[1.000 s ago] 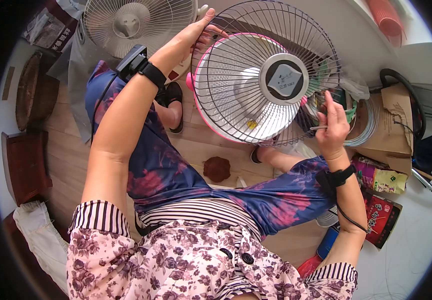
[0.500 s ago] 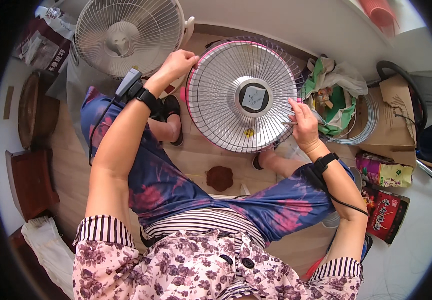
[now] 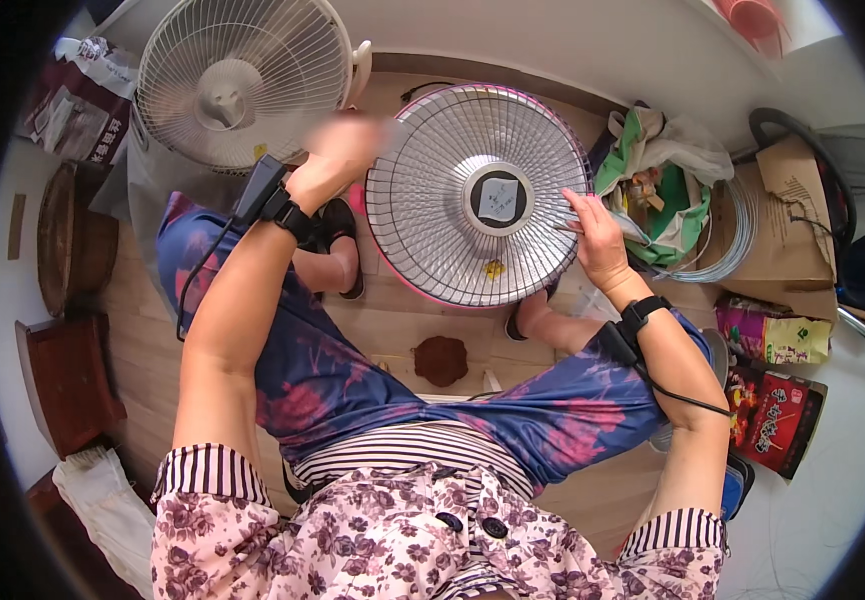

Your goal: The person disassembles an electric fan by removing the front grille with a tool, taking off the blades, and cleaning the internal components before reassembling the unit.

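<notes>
A round dish heater (image 3: 543, 240) with a silvery reflector, dark wire grille and pink rim stands in front of me between my lower legs. At its upper left edge is my left hand (image 3: 343, 155); its fingers are smeared, so their grip does not show. My right hand (image 3: 601, 240) is at the heater's right edge, fingers bent around a slim metal rod (image 3: 567, 228) whose tip points over the grille. Most of the rod is hidden by the hand, and its exact kind cannot be made out.
A white fan (image 3: 243, 85) stands behind on the left. On the right are a green and white bag (image 3: 678, 215), a wire coil (image 3: 738, 240), a torn cardboard box (image 3: 783, 220) and a red box (image 3: 778, 420). A brown round piece (image 3: 441, 360) lies on the floor.
The heater's grille has shifted and now sits more evenly over the dish. My left hand has moved slightly left and down, blurring; my right hand has moved slightly left with the rod.
</notes>
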A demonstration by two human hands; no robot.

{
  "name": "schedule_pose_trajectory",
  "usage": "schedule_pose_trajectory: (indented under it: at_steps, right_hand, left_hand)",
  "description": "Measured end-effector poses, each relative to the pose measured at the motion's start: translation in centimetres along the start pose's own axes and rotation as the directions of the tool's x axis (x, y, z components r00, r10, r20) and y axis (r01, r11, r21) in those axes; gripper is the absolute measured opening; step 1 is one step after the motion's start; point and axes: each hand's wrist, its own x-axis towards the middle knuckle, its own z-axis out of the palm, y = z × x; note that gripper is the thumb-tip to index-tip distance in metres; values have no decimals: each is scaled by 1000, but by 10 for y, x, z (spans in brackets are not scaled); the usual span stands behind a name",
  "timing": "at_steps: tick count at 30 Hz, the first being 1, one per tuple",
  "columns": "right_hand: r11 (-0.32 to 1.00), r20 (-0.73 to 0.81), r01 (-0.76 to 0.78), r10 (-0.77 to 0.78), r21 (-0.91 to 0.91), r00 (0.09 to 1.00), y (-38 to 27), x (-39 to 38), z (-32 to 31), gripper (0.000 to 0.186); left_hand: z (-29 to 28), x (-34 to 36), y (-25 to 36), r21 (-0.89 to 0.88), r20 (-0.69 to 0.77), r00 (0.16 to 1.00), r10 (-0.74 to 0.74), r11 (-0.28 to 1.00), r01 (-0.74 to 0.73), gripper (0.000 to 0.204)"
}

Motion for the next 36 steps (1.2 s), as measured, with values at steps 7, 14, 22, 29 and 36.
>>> schedule_pose_trajectory:
  at_steps: [7,14,22,29,36]
  right_hand:
    - [1000,2,10,-10,15,1000,2,1,4,55]
    - [999,15,-22,21,37,1000,4,4,7,55]
    - [999,-7,-44,44,-2,999,0,4,7,55]
    - [999,-35,-8,6,-49,999,-1,6,8,55]
    - [996,-40,-88,89,22,995,1,8,7,58]
  left_hand:
    - [-2,0,-1,57,30,1000,9,998,-10,22]
    - [-1,0,-1,92,58,998,-2,996,-3,18]
    - [0,-1,0,156,-10,998,64,986,-61,15]
    - [3,1,-4,150,12,999,45,988,-46,18]
    - [3,2,-3,154,39,999,33,987,-38,17]
